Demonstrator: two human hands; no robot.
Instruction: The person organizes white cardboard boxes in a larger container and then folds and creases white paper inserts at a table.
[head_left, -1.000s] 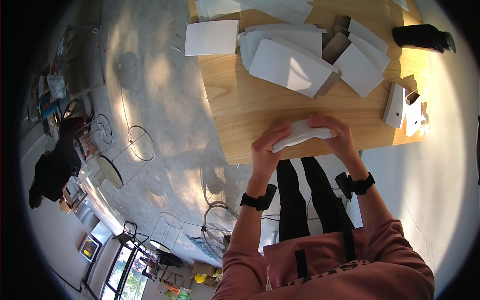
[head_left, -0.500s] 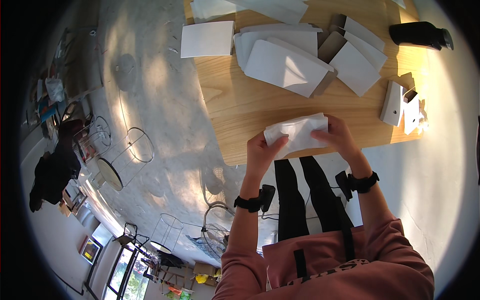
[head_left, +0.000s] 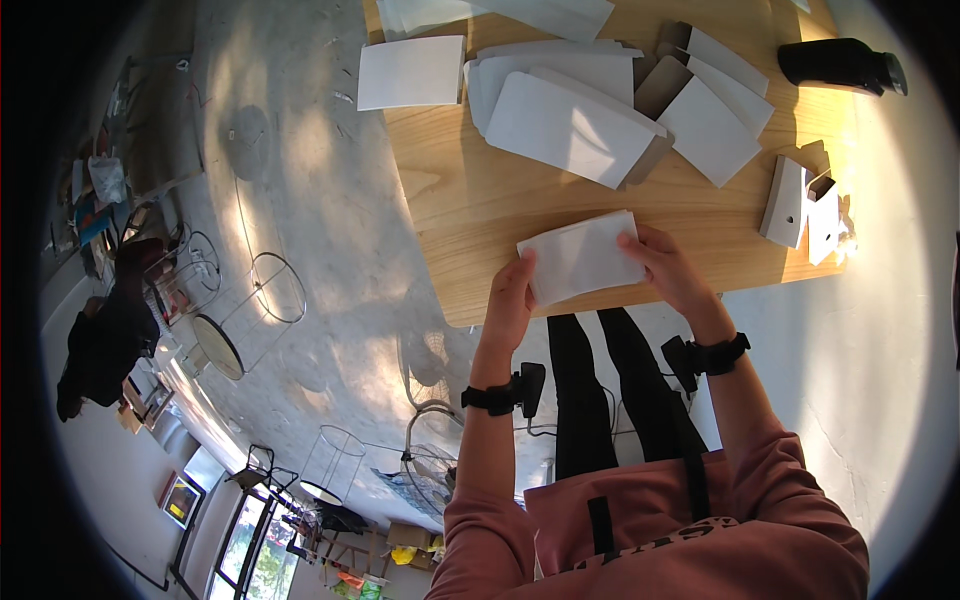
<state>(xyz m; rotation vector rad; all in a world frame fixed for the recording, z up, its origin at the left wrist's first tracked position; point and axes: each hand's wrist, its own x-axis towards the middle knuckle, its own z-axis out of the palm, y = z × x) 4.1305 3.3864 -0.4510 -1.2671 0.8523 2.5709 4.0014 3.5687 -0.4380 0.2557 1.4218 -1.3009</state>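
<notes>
Your left hand [head_left: 509, 300] grips the left end of a white, rectangular, layered paper-like bundle [head_left: 583, 260], thumb on its upper face, while your right hand [head_left: 674, 270] pinches its right end the same way. The bundle lies flat between both hands, over the near edge of the light-brown wooden table [head_left: 470, 215]; you cannot tell whether it touches the wood. Beyond it spreads a pile of flat white cardboard sleeves [head_left: 565, 125]. To the right stand two small white boxes [head_left: 785, 205], with a black cylindrical bottle [head_left: 832, 65] lying farther back.
</notes>
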